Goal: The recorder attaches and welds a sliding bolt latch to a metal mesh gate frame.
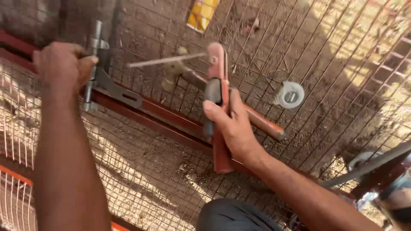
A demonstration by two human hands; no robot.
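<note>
- Left hand (62, 68) at ten o'clock wraps the grey metal latch bolt (96, 64), steadying it against the red steel frame bar (158, 115).
- Right hand (233, 126), centre, closes on a red-handled welding electrode holder (218, 90), rod aimed at the latch.

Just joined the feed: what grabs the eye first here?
The right hand at centre grips a reddish tool with a thin rod sticking out leftward. At upper left, the left hand holds a grey metal bracket against a red frame bar over wire mesh.
</note>
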